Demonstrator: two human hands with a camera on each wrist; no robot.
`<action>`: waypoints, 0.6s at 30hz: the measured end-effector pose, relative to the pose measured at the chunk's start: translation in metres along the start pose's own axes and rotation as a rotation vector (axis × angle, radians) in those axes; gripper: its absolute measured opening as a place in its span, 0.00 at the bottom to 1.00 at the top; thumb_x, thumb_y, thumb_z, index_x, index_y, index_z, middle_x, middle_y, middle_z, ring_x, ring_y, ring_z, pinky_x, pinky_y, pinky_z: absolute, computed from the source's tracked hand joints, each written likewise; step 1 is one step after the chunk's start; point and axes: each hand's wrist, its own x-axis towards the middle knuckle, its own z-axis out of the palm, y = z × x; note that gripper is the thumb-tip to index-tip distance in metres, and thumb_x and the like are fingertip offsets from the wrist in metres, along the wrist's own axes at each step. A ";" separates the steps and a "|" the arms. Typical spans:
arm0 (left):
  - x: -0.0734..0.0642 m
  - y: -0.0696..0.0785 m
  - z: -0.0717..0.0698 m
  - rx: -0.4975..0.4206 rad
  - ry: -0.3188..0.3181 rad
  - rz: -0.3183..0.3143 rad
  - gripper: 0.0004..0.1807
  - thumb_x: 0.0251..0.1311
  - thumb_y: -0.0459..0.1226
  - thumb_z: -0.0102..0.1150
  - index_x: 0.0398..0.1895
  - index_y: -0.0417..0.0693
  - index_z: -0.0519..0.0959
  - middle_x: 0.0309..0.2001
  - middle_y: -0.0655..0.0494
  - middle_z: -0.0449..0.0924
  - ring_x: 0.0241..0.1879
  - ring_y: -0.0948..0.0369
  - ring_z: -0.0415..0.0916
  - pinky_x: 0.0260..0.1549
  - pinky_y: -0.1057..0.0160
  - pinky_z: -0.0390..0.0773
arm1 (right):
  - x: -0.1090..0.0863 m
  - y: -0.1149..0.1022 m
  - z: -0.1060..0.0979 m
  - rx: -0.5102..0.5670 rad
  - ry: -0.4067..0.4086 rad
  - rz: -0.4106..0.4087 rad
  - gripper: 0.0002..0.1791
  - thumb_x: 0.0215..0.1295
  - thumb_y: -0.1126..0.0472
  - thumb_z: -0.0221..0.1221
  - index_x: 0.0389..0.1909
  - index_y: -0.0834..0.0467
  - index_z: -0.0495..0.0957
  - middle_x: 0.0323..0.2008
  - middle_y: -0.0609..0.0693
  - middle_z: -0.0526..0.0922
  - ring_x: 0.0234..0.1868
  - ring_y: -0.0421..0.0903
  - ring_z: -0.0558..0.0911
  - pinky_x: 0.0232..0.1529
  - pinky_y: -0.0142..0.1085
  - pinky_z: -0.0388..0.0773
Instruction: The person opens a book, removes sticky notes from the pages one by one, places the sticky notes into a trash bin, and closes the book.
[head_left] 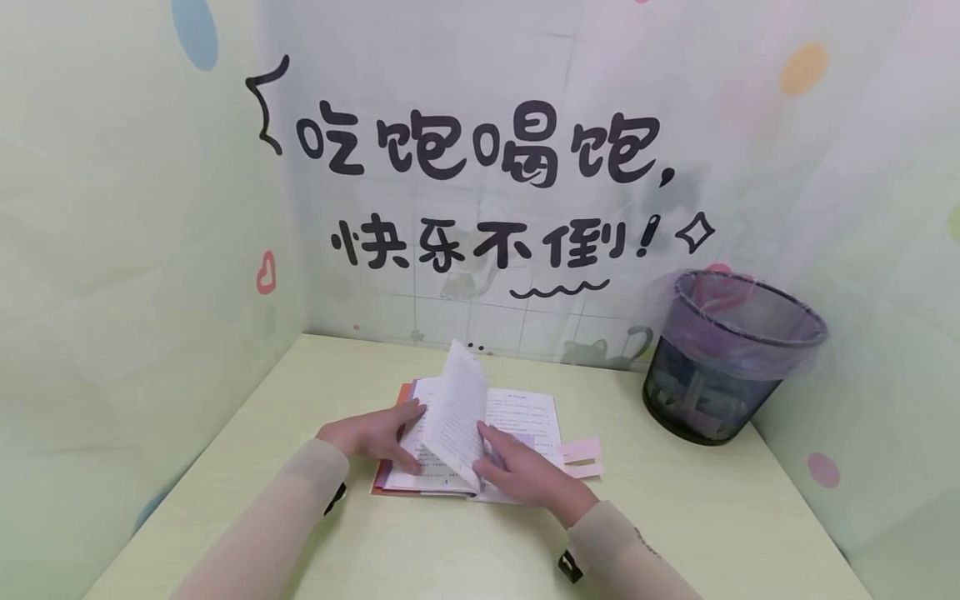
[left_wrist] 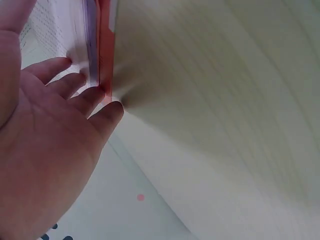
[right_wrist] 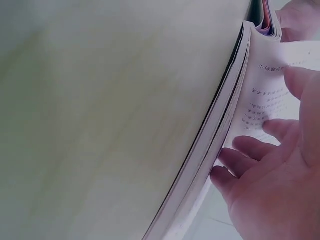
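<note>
An open book (head_left: 525,408) with printed pages and an orange-red cover edge (head_left: 380,490) lies on the table. One of its leaves (head_left: 456,408) stands raised between the two hands. My left hand (head_left: 386,435) rests at the left side of the book with fingers spread. In the left wrist view its fingertips (left_wrist: 114,111) are at the edge of the page stack and red cover. My right hand (head_left: 521,468) lies over the right page, its thumb side beside the raised leaf. The right wrist view shows its loosely bent fingers (right_wrist: 240,162) along the book's edge.
Pink paper tabs (head_left: 581,452) stick out past the book's right side. A dark mesh waste bin (head_left: 712,392) with a purple bag liner stands at the back right of the pale table (head_left: 420,550). Printed fabric walls (head_left: 480,200) enclose the back and sides.
</note>
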 end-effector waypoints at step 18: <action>0.005 0.023 -0.031 0.090 0.102 0.032 0.45 0.69 0.37 0.69 0.86 0.38 0.61 0.88 0.37 0.55 0.88 0.36 0.50 0.86 0.33 0.52 | 0.004 -0.029 -0.005 -0.149 -0.080 0.135 0.42 0.80 0.33 0.56 0.89 0.38 0.57 0.84 0.63 0.64 0.81 0.66 0.70 0.79 0.66 0.70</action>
